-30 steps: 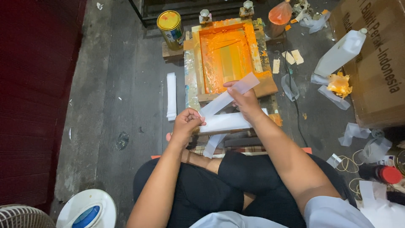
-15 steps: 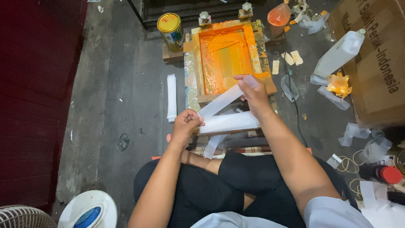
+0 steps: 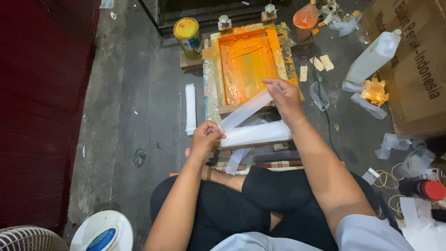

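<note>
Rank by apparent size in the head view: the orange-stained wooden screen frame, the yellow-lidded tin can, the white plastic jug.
1. Orange-stained wooden screen frame, clearly largest.
2. White plastic jug.
3. Yellow-lidded tin can, smallest; all three lie at similar distance.

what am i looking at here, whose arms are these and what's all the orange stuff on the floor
The picture comes from a camera worn on a person's head, looking down, so the two bare arms are that person's own. They sit cross-legged on a grey concrete floor.

The left hand pinches one end of a long white translucent strip, and the right hand holds the other end up near the frame. A second white strip lies flat between the hands.

The orange thing is a wooden frame with a stretched screen coated in orange ink. Around it lie a gold-lidded tin can, a folded white strip, a white plastic bottle, an orange-stained crumpled rag and a brown cardboard box. A white fan base shows at the bottom left.
</note>
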